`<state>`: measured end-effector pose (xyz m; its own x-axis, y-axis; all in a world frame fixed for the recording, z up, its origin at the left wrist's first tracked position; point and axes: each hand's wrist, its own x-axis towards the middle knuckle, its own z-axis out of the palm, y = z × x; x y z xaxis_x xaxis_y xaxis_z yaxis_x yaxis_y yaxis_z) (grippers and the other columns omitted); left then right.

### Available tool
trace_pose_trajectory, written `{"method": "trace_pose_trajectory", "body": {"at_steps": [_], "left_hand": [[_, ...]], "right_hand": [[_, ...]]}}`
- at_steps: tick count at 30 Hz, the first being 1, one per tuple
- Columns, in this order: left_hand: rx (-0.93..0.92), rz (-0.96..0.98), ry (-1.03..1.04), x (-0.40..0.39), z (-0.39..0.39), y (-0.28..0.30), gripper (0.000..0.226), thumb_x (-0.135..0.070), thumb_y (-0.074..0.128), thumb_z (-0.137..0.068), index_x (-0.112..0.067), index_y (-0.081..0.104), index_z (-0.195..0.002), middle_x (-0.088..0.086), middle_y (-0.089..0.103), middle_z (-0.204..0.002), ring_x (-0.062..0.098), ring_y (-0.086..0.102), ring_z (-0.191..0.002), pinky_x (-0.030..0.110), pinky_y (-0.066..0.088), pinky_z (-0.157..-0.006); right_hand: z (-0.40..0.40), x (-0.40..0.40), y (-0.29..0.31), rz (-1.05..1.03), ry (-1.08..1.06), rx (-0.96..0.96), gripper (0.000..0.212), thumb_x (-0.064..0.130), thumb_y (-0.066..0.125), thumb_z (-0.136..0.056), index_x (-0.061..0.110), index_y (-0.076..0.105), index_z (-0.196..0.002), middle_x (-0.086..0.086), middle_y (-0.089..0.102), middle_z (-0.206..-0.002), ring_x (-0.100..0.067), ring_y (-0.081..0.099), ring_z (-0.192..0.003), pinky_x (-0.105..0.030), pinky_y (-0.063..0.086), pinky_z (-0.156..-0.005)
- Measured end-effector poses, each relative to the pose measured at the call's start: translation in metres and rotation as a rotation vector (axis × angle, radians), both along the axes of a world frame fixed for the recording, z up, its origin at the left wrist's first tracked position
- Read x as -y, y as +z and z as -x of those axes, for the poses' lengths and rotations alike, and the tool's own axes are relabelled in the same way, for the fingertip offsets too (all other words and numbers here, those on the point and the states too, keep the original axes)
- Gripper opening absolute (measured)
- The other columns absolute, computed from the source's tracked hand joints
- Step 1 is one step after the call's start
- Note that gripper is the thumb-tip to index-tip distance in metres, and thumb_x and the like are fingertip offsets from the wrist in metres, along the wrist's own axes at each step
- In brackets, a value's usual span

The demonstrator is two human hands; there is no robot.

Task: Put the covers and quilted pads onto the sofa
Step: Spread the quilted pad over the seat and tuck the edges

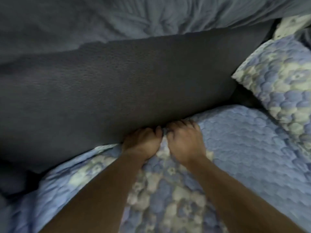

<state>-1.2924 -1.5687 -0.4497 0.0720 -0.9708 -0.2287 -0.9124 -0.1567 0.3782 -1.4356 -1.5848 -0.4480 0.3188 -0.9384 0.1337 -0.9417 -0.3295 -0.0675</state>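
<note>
- At the seat's back crease: left hand (143, 142) and right hand (185, 140), fingers curled, gripping the quilted pad (244, 140) against the dark back cushion (117, 81).
- Far right: patterned pillow (282, 78).

Quilted pad (235, 140): soft matt cloth w/ puffy stitched bumps, blue-white floral print. Sofa back (109, 81): dark matt fabric, fine pebbly weave. Cover (151, 17) up top: grey-blue cloth, crumpled, matt.

Two bare forearms, no sleeves, rings or watch visible
</note>
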Motion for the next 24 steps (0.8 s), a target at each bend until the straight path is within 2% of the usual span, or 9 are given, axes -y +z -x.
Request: {"method": "trace_pose_trajectory", "body": {"at_steps": [3, 8, 11, 13, 15, 18, 20, 22, 24], "left_hand": [[0.058, 0.042, 0.055, -0.048, -0.02, 0.021, 0.029, -0.034, 0.042, -0.091, -0.018, 0.066, -0.089, 0.007, 0.068, -0.087, 0.034, 0.067, -0.078, 0.04, 0.056, -0.064], [0.197, 0.232, 0.208, -0.157, -0.093, 0.033, 0.039, -0.032, 0.049, -0.088, -0.008, 0.067, -0.113, 0.013, 0.069, -0.098, 0.033, 0.066, -0.089, 0.042, 0.052, -0.078], [0.233, 0.247, 0.198, -0.165, -0.1, 0.026, 0.051, -0.034, 0.05, -0.093, -0.008, 0.055, -0.136, 0.013, 0.061, -0.123, 0.032, 0.058, -0.112, 0.044, 0.046, -0.096], [0.259, 0.267, 0.191, -0.162, -0.097, 0.023, 0.052, -0.033, 0.052, -0.091, -0.011, 0.054, -0.138, 0.01, 0.055, -0.133, 0.032, 0.051, -0.122, 0.045, 0.038, -0.103], [0.265, 0.26, 0.215, -0.16, -0.101, 0.02, 0.048, -0.031, 0.052, -0.088, -0.01, 0.061, -0.13, 0.012, 0.061, -0.123, 0.033, 0.056, -0.111, 0.046, 0.041, -0.1], [0.272, 0.049, 0.174, -0.151, -0.106, 0.027, 0.037, -0.033, 0.045, -0.089, -0.012, 0.067, -0.11, 0.015, 0.065, -0.094, 0.037, 0.06, -0.083, 0.045, 0.049, -0.078], [0.226, -0.2, 0.082, -0.133, -0.109, 0.038, 0.038, -0.038, 0.035, -0.095, -0.019, 0.063, -0.112, 0.018, 0.065, -0.097, 0.039, 0.064, -0.084, 0.044, 0.051, -0.072], [0.095, -0.396, 0.191, -0.1, -0.121, 0.043, 0.06, -0.058, 0.021, -0.098, -0.023, 0.057, -0.132, 0.017, 0.063, -0.129, 0.039, 0.061, -0.116, 0.046, 0.048, -0.094], [-0.053, -0.601, 0.276, -0.075, -0.128, 0.042, 0.078, -0.072, 0.015, -0.095, -0.024, 0.045, -0.149, 0.011, 0.044, -0.155, 0.032, 0.042, -0.142, 0.044, 0.033, -0.115]], "right_hand": [[0.002, 0.002, -0.002, 0.05, -0.018, -0.048, 0.028, 0.032, 0.045, -0.082, 0.022, 0.07, -0.087, -0.003, 0.07, -0.09, -0.027, 0.06, -0.094, -0.043, 0.042, -0.095], [-0.006, -0.002, -0.002, 0.098, -0.015, -0.13, 0.026, 0.027, 0.047, -0.081, 0.015, 0.07, -0.084, -0.011, 0.069, -0.084, -0.035, 0.059, -0.086, -0.045, 0.044, -0.087], [-0.006, -0.001, -0.003, 0.117, -0.026, -0.146, 0.031, 0.026, 0.043, -0.083, 0.011, 0.07, -0.083, -0.015, 0.067, -0.083, -0.038, 0.058, -0.084, -0.046, 0.044, -0.086], [-0.007, -0.001, -0.005, 0.126, -0.029, -0.133, 0.034, 0.026, 0.042, -0.083, 0.01, 0.071, -0.086, -0.016, 0.067, -0.084, -0.039, 0.057, -0.085, -0.047, 0.043, -0.086], [-0.007, 0.0, -0.008, 0.134, -0.027, -0.141, 0.034, 0.026, 0.042, -0.083, 0.01, 0.071, -0.088, -0.016, 0.067, -0.085, -0.039, 0.057, -0.086, -0.047, 0.042, -0.087], [-0.007, -0.001, -0.007, 0.123, -0.032, -0.143, 0.034, 0.026, 0.042, -0.082, 0.01, 0.071, -0.089, -0.016, 0.067, -0.085, -0.039, 0.057, -0.087, -0.047, 0.042, -0.087], [-0.007, -0.002, -0.005, 0.111, -0.03, -0.144, 0.033, 0.026, 0.042, -0.082, 0.009, 0.07, -0.088, -0.017, 0.066, -0.085, -0.039, 0.057, -0.087, -0.046, 0.042, -0.086], [-0.008, -0.002, -0.003, 0.107, -0.024, -0.135, 0.032, 0.025, 0.042, -0.082, 0.009, 0.069, -0.087, -0.017, 0.066, -0.085, -0.039, 0.057, -0.087, -0.046, 0.042, -0.085], [-0.008, -0.002, -0.003, 0.123, -0.022, -0.11, 0.032, 0.026, 0.042, -0.082, 0.009, 0.069, -0.087, -0.017, 0.066, -0.086, -0.039, 0.057, -0.088, -0.046, 0.042, -0.086]]}}
